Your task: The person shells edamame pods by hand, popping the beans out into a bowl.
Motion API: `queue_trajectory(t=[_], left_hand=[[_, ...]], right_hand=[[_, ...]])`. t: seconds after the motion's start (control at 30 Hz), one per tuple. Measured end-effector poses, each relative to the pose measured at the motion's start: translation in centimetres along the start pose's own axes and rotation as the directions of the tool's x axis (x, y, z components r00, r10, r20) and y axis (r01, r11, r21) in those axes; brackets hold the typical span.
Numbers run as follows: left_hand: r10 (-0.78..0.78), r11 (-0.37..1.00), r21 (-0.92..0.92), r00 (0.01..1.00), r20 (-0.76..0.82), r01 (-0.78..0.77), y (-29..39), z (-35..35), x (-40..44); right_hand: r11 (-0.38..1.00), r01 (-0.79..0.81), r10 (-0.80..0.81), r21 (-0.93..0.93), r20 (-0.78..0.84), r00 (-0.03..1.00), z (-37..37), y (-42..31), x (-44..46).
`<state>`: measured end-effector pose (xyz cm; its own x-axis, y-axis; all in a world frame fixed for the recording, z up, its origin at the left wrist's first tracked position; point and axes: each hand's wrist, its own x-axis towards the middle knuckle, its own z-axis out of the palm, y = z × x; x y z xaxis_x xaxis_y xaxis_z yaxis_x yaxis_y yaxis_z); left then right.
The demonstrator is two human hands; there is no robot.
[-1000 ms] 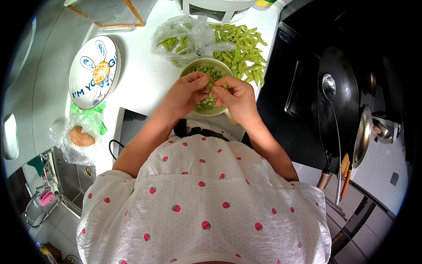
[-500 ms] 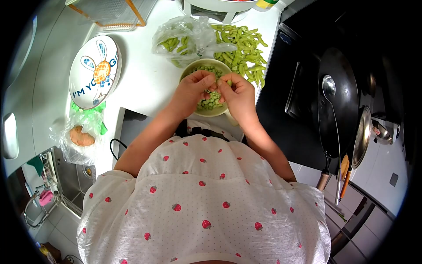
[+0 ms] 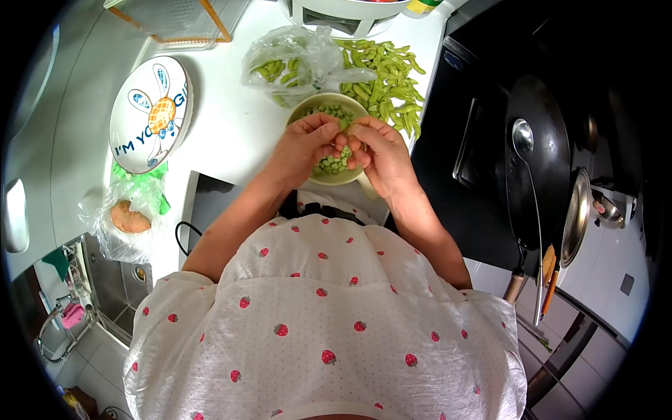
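Over a pale green bowl [image 3: 297, 112] with a handle, my left hand [image 3: 308, 147] and my right hand [image 3: 381, 154] meet fingertip to fingertip. Both are closed in a pinch on one green edamame pod [image 3: 344, 124], mostly covered by the fingers. Shelled green beans [image 3: 332, 164] lie inside the bowl. Beyond it to the right spreads a heap of unshelled edamame pods [image 3: 381, 77]. A clear plastic bag [image 3: 294, 59] with more pods rests just behind the bowl.
A plate with a rabbit drawing [image 3: 150, 115] sits at left, above a bag holding a brown root vegetable [image 3: 131, 217]. At right, a black wok [image 3: 539, 154] with a metal ladle [image 3: 523, 136] stands on the dark stove [image 3: 448, 168]. A sink [image 3: 115, 280] is lower left.
The fingers of both hands have shifted on the pod, and my right hand has turned slightly. The bowl, bag and pod heap stay where they were.
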<state>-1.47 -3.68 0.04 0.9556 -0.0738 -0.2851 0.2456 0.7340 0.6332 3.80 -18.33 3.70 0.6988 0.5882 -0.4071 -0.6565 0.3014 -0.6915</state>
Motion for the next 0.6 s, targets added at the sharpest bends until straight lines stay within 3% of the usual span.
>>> queue_trajectory(t=[0.03,0.1,0.17,0.23,0.33,0.43,0.6], left_hand=[[-0.010,1.000,-0.019,1.000,0.016,0.010,-0.1,-0.1,0.0],[-0.028,0.998,-0.055,0.998,0.050,0.030,-0.2,-0.2,0.1],[-0.062,0.998,0.021,0.997,0.055,0.061,0.3,-0.5,0.1],[-0.089,0.991,0.103,0.995,0.048,0.084,0.8,-0.5,0.0],[-0.102,0.966,0.241,0.995,0.013,0.096,1.8,0.2,-0.2],[-0.072,0.918,0.386,0.995,-0.064,0.091,2.5,0.9,-0.4],[0.129,0.868,0.496,0.977,-0.168,-0.029,1.9,2.0,-1.2]], right_hand=[[0.999,-0.011,0.011,0.037,-0.008,1.000,0.0,0.0,-0.1],[0.991,0.041,-0.046,-0.124,-0.040,0.998,-0.1,0.3,-0.1],[0.935,0.130,-0.150,-0.331,-0.036,0.988,-0.1,0.5,0.0],[0.791,0.253,-0.294,-0.556,0.017,0.956,0.0,0.4,-0.1],[0.654,0.319,-0.330,-0.686,0.122,0.936,0.2,-0.1,-0.1],[0.163,0.422,-0.435,-0.892,0.319,0.842,1.1,-1.9,-0.5],[0.050,0.441,-0.517,-0.896,0.355,0.779,1.2,-0.9,-0.2]])
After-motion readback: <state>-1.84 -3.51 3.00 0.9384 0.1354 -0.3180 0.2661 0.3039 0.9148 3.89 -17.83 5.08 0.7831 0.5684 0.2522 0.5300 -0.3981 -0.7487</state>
